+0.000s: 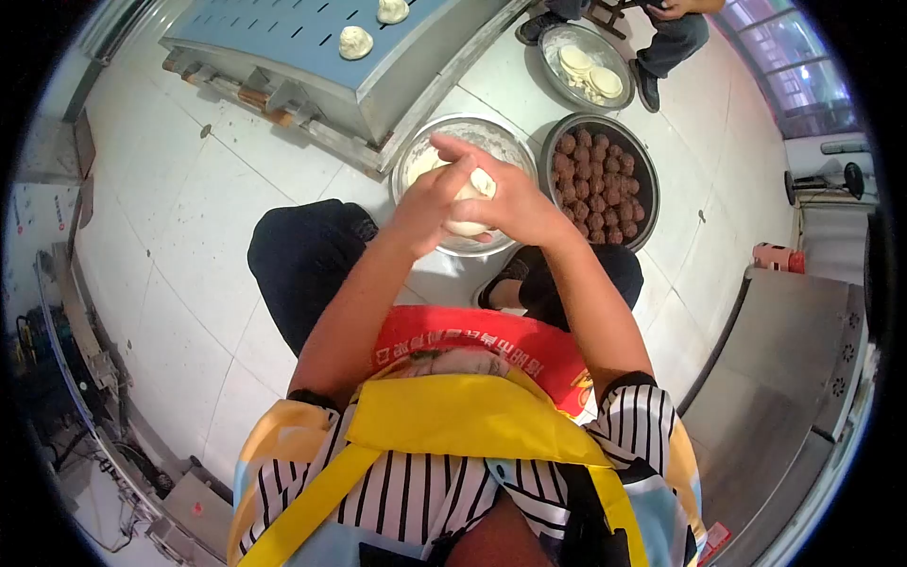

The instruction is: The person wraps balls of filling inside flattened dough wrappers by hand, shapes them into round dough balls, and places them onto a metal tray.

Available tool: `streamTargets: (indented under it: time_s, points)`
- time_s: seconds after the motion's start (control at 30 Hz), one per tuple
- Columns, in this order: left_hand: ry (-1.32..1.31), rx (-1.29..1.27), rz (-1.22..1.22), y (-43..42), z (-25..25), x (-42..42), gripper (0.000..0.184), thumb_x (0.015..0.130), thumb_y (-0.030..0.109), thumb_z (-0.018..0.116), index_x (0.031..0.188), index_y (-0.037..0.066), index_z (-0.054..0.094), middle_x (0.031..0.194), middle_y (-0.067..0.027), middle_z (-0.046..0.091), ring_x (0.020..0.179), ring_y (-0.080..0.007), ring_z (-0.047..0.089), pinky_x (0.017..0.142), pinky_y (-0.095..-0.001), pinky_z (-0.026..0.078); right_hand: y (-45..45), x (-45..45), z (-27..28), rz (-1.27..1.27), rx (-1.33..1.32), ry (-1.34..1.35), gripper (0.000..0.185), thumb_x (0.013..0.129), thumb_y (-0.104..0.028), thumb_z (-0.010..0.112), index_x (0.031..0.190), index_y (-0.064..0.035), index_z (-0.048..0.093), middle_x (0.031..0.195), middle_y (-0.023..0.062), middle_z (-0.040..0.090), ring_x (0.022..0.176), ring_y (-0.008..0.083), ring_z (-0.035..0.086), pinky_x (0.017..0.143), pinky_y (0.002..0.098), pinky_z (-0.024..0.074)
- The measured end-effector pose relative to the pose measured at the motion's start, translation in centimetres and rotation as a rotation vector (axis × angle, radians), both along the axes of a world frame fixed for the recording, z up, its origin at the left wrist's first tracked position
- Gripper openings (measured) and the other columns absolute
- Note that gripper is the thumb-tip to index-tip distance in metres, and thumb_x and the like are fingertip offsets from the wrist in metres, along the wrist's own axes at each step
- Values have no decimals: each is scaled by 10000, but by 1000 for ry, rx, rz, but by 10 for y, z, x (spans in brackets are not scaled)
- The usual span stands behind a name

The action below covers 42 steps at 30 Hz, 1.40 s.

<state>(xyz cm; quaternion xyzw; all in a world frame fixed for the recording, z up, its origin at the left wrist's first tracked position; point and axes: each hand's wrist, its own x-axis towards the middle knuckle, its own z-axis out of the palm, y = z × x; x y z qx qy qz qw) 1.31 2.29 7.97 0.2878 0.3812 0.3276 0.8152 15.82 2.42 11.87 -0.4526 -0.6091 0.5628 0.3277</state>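
A pale ball of dough [470,200] sits between my two hands, above a metal bowl. My left hand [430,210] cups it from the left, and my right hand [518,200] is wrapped round it from the other side. The fingers cover much of the dough; a lighter fold shows at its top. Below, the metal bowl [482,124] is dusted with flour and has more pale dough [422,166] at its left. Right of it stands a round pan [552,135] filled with several dark brown balls of filling [595,180].
Further back, a metal basin [551,76] holds flat dough rounds [588,72]. A person [673,42] sits beside it. At upper left, a slotted blue-topped metal table [283,30] carries dough lumps [355,42]. A steel cabinet [765,378] stands at right.
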Motion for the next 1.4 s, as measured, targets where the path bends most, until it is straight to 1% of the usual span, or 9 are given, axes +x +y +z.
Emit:
streamTargets:
  time_s: [0.2, 0.33, 0.47, 0.6, 0.7, 0.83, 1.03, 1.3, 1.4]
  points:
    - [-135, -4, 473, -9, -18, 30, 510, 972, 484, 393, 1219, 41, 450, 1098, -130, 573, 986, -247, 615, 724, -435, 579, 6, -6, -29, -199, 340, -149, 421, 774, -338, 704, 1093, -67, 654, 785, 77, 650, 736, 150, 613, 643, 315, 512]
    - [-28, 20, 15, -2, 2, 0, 550, 960, 537, 387, 1223, 62, 470, 1167, -115, 545, 1056, -240, 576, 830, -453, 517, 7, 10, -5, 134, 66, -64, 344, 828, -281, 672, 1035, -6, 675, 887, 106, 673, 881, 134, 603, 832, 287, 470]
    - [-177, -18, 380, -10, -15, 26, 497, 935, 460, 498, 1258, 83, 468, 1076, -82, 544, 968, -218, 605, 759, -411, 554, 11, 2, -33, -120, 417, -330, 500, 778, -352, 701, 1169, -53, 612, 940, 119, 684, 786, 245, 651, 739, 340, 506]
    - [104, 122, 149, -11, -7, 12, 597, 915, 572, 459, 1266, 89, 434, 1179, -115, 538, 1044, -265, 584, 837, -441, 521, 2, 8, -8, 84, 162, 31, 367, 851, -266, 660, 1120, -18, 640, 1073, 84, 670, 979, 139, 600, 906, 293, 449]
    - [36, 45, 5, -3, 4, 5, 603, 914, 571, 458, 1276, 91, 415, 1165, -115, 545, 1017, -282, 597, 802, -447, 544, 7, 9, -24, 49, 145, 50, 430, 795, -339, 702, 1094, -33, 655, 833, 88, 675, 753, 154, 622, 726, 286, 502]
    - [-91, -4, 411, -13, -11, 30, 555, 914, 527, 490, 1199, 51, 479, 1104, -109, 559, 911, -247, 640, 682, -418, 595, 6, 1, -33, -154, 276, -63, 336, 818, -321, 689, 1012, -47, 691, 789, 78, 677, 720, 138, 620, 697, 285, 499]
    - [45, -36, 154, -9, 8, 18, 567, 915, 536, 475, 1218, 57, 468, 1135, -128, 551, 959, -262, 634, 715, -453, 592, 5, 11, -28, -11, -10, 116, 295, 872, -213, 631, 1078, -4, 662, 1030, 107, 680, 944, 129, 608, 849, 261, 472]
    - [149, 166, 324, 3, -25, 10, 476, 956, 446, 454, 1130, 11, 538, 1021, -127, 601, 932, -224, 620, 730, -376, 562, 19, 13, -33, -242, 890, -461, 561, 784, -533, 653, 1085, -61, 609, 708, 122, 650, 642, 283, 655, 614, 378, 510]
    - [355, 466, 349, 6, -39, 8, 481, 989, 425, 375, 1137, -1, 541, 1025, -141, 598, 965, -214, 608, 737, -329, 548, -2, 10, -10, -220, 676, -802, 565, 728, -626, 610, 895, -87, 577, 616, 101, 607, 596, 313, 632, 512, 401, 482]
